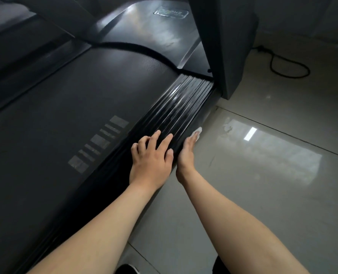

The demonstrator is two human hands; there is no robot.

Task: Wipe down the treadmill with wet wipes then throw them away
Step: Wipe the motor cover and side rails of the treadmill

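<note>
Right hand lies edge-on against the outer face of the side rail of the treadmill, centre of frame, fingers laid out straight. The wipe is a small white wad showing just past those fingertips. It is pinned between them and the rail's outer edge, close above the floor. The grip reads as a flat press, not a clench (thumb is hidden behind the palm, so a pinch underneath cannot be ruled out).

Left hand holds nothing. Its fingers are spread and relaxed on top of the ribbed rail, just beside the right hand, likely as a brace.

Key relation: the rail's long axis runs from lower left of frame to upper right, ending at the upright post. The wipe sits at the leading end of the right hand, on that same line, toward upper right.

Judgement: the next stroke follows that axis, on toward the post or back toward lower left. The right hand is the one on the wipe; the left sits on the top face, off the side being wiped. The belt lies left of the rail. No bin in view.
</note>
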